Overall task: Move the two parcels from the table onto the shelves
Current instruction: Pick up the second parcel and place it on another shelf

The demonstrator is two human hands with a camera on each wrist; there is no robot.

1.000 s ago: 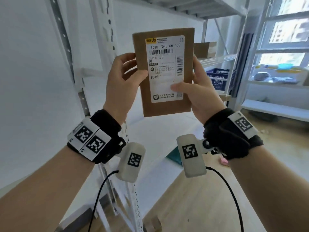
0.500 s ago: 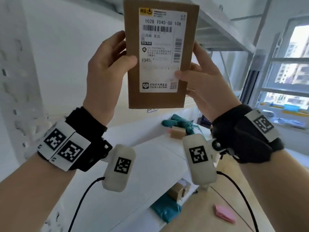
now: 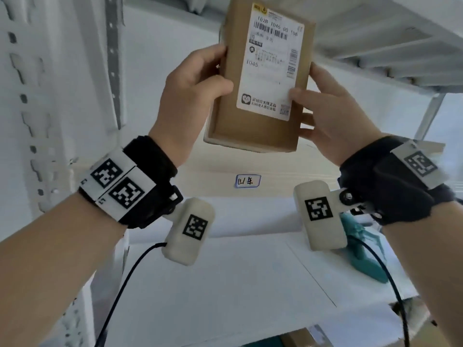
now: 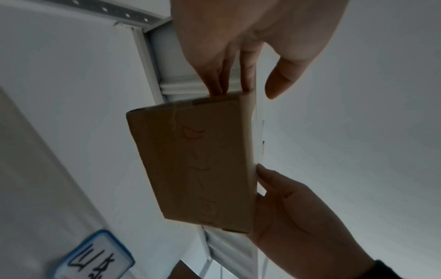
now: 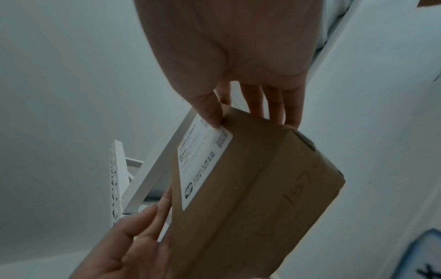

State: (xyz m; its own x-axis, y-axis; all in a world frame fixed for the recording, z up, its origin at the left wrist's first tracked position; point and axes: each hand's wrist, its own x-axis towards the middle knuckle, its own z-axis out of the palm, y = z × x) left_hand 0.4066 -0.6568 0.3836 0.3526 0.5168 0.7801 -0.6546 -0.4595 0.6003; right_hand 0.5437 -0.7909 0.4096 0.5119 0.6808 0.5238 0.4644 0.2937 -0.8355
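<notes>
I hold one brown cardboard parcel (image 3: 253,128) with a white shipping label up in front of the shelving, its top end near the underside of the upper shelf (image 3: 375,33). My left hand (image 3: 205,73) grips its left edge, thumb on the front. My right hand (image 3: 318,96) grips its right edge, thumb on the label. The left wrist view shows the parcel (image 4: 198,166) from its taped back, between my left hand (image 4: 238,47) and right hand (image 4: 298,226). In the right wrist view the parcel (image 5: 250,188) hangs below my right hand (image 5: 226,56). The second parcel is out of sight.
A shelf edge (image 3: 288,171) with a blue-framed handwritten tag (image 3: 248,181) runs just under the parcel. Below it lies a white shelf board (image 3: 238,271) with a teal bag (image 3: 363,256) at the right. A perforated upright post (image 3: 112,58) stands at the left.
Both hands have lifted the parcel higher and tipped its top end away toward the upper shelf. The tagged shelf edge has come into view beneath it.
</notes>
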